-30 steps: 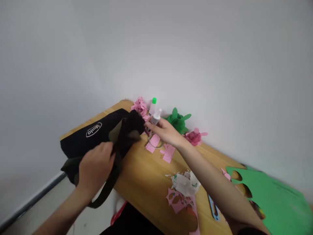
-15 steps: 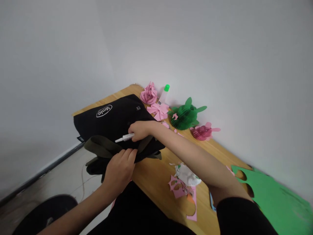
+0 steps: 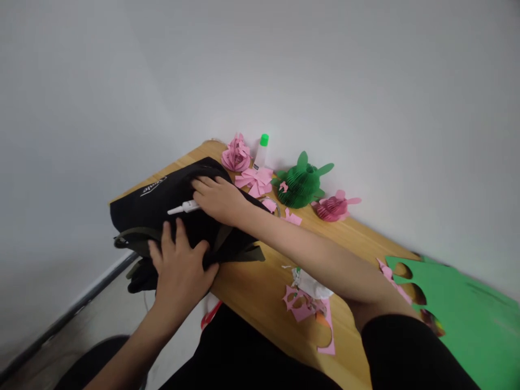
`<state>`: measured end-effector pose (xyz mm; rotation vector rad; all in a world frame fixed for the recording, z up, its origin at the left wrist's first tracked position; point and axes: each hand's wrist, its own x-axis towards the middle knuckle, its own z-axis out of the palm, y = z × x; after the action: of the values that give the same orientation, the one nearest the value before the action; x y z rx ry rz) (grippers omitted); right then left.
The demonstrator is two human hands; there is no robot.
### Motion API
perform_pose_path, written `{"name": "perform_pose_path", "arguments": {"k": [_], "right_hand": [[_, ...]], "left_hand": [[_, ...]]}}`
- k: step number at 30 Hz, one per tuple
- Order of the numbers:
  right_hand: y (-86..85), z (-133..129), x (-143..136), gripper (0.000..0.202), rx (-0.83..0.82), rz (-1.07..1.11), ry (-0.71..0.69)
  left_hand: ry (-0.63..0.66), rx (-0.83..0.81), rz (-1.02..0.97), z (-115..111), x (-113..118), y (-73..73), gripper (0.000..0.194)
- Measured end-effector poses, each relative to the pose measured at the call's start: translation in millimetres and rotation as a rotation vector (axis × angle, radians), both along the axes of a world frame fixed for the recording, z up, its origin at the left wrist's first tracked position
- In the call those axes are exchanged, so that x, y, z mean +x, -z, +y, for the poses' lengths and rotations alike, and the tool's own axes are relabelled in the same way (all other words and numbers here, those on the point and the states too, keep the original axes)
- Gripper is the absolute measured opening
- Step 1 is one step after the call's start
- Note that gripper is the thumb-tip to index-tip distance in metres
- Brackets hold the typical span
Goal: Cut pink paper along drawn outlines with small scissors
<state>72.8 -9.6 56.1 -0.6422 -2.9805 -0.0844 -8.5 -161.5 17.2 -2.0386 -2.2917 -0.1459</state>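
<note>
A black fabric bag (image 3: 174,187) with white lettering and dark green straps lies across the table's left end. My left hand (image 3: 182,265) rests on its near side, fingers spread over the cloth and a strap. Farther back, my right hand (image 3: 219,197) presses on the bag with its fingers stretched out. A white narrow-tipped tube (image 3: 190,206) sticks out to the left from under the right palm, held there by the thumb side, whose grip is partly hidden.
Along the wall stand pink paper flowers (image 3: 236,153), a green-capped glue bottle (image 3: 261,151), a green paper honeycomb figure (image 3: 300,185) and a pink one (image 3: 333,207). Pink scraps (image 3: 303,311) and a cut green sheet (image 3: 467,319) lie on the wooden table (image 3: 252,281).
My left hand has gone from gripping the strap to lying spread on the bag. My right hand, with the tube, has moved left and its fingers have straightened. The bag looks more folded.
</note>
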Motion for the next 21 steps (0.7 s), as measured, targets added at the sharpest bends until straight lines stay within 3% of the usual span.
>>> {"name": "perform_pose_path", "arguments": {"k": [3, 8, 13, 16, 21], "right_hand": [[12.9, -9.9, -10.6, 0.037, 0.071, -0.094, 0.14], [18.3, -17.7, -30.2, 0.04, 0.079, -0.158, 0.281], [-1.7, 2.8, -21.0, 0.037, -0.054, -0.275, 0.009], [-12.7, 12.7, -9.5, 0.04, -0.016, -0.345, -0.114], [-16.2, 7.9, -4.1, 0.042, 0.0, -0.424, -0.083]], "left_hand": [[-0.017, 0.038, 0.071, -0.9, -2.9, -5.8, 0.022], [0.152, 0.082, 0.078, -3.2, -8.8, -12.1, 0.013], [0.264, 0.061, 0.021, 2.7, -15.6, -10.9, 0.012], [0.318, -0.024, 0.017, 7.9, -20.3, -7.1, 0.013], [0.115, -0.05, 0.142, 5.1, -18.4, -10.0, 0.021]]}}
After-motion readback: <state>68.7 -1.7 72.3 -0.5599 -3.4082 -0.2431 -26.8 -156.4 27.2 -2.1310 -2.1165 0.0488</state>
